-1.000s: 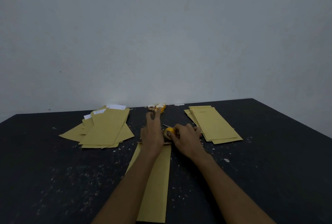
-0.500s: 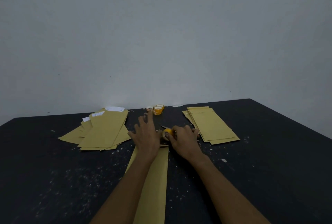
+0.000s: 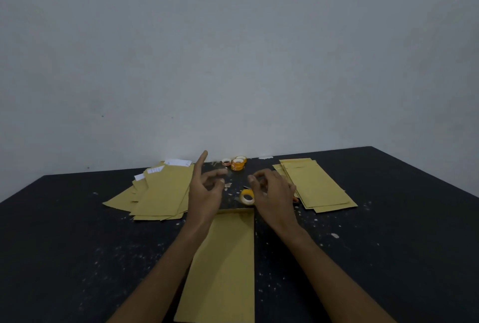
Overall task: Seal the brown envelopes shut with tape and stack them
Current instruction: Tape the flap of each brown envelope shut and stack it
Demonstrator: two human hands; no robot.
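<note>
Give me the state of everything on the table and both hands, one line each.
Middle envelope: flat, not held.
Left pile: loose, white paper sticking out.
Right stack: neat, flat.
Tape roll: set down, unheld.
Spare rolls: set down farther back.
Left hand: raised, forefinger straight.
Right hand: raised, fingers curled, grip unclear.

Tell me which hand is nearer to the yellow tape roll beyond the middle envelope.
Right. The right hand is just beside the yellow tape roll, on its right; the left hand is farther off, to its left.
</note>
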